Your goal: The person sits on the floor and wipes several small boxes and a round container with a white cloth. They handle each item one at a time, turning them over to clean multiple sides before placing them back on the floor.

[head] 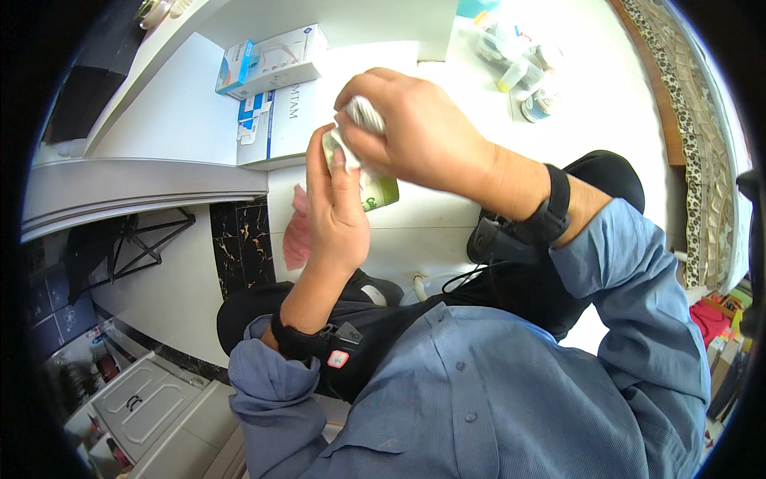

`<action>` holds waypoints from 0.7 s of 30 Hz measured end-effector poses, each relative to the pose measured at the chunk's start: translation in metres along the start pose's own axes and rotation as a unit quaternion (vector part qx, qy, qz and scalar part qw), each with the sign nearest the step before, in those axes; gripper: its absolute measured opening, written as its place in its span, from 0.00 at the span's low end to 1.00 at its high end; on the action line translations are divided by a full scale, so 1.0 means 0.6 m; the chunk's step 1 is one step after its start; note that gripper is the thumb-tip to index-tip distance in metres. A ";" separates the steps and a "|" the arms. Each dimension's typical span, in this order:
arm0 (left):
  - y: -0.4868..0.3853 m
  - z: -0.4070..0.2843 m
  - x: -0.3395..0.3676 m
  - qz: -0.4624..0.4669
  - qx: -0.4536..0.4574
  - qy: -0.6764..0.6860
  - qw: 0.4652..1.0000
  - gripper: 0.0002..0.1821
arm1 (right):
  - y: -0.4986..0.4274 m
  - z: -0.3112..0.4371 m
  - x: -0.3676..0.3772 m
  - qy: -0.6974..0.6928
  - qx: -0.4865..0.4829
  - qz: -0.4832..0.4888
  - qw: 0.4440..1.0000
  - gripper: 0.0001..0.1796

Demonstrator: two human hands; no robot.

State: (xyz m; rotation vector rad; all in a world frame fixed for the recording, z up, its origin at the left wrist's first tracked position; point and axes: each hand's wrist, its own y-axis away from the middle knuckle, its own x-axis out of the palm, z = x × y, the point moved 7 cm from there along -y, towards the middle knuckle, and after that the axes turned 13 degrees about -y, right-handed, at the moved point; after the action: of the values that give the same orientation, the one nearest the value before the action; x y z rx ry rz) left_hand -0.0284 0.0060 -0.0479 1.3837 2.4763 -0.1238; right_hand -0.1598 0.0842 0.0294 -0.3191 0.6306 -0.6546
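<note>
A cylindrical container [379, 193] with a pale body and a green end bearing print is held tilted in front of me. My left hand [338, 221] grips it, with the thumb lying along its side. My right hand [413, 126] is closed around a whitish, creased wad [365, 114], possibly cloth or tissue, at the container's upper end. Part of the white material hangs down against the container. My fingers hide much of both, so I cannot tell whether that end is open.
Boxes [281, 60] lie on a white carton [305, 120] ahead. A clear tub with bottles [508, 60] and a small jar [537, 106] stand at the upper right. A pink cloth [296, 236] rests on the floor beside my left forearm. A folding frame [143, 239] is at the left.
</note>
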 end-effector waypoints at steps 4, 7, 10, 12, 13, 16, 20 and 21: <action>0.007 -0.033 0.005 -0.016 0.069 -0.106 0.992 0.29 | -0.010 -0.052 -0.010 -0.027 0.168 0.027 0.985 0.17; 0.009 -0.014 0.004 -0.026 0.017 -0.072 0.997 0.30 | 0.000 -0.036 -0.004 -0.022 0.115 -0.021 0.993 0.17; 0.000 0.027 -0.004 -0.041 -0.096 -0.003 0.995 0.32 | 0.029 0.004 0.021 -0.014 -0.010 -0.048 0.999 0.18; -0.004 0.049 -0.005 -0.038 -0.160 0.043 0.985 0.34 | 0.038 0.021 0.033 0.010 -0.077 -0.038 0.996 0.18; -0.003 0.056 -0.005 -0.030 -0.184 0.060 0.981 0.34 | 0.040 0.025 0.038 0.022 -0.082 -0.027 0.996 0.19; 0.000 0.040 -0.010 -0.020 -0.139 0.007 0.990 0.33 | 0.027 0.010 0.032 0.012 0.001 -0.020 1.000 0.15; 0.010 0.001 -0.012 0.009 -0.039 -0.025 0.999 0.30 | 0.006 -0.045 0.023 -0.050 0.220 0.036 0.974 0.14; 0.011 -0.007 -0.011 0.018 -0.010 -0.032 0.999 0.29 | -0.001 -0.060 0.021 -0.041 0.255 0.052 0.965 0.16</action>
State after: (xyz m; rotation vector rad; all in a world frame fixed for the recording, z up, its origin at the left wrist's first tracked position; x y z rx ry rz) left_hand -0.0203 0.0052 -0.0412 1.3937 2.3918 -0.1335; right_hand -0.1752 0.0722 -0.0038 0.1663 0.3776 -0.6758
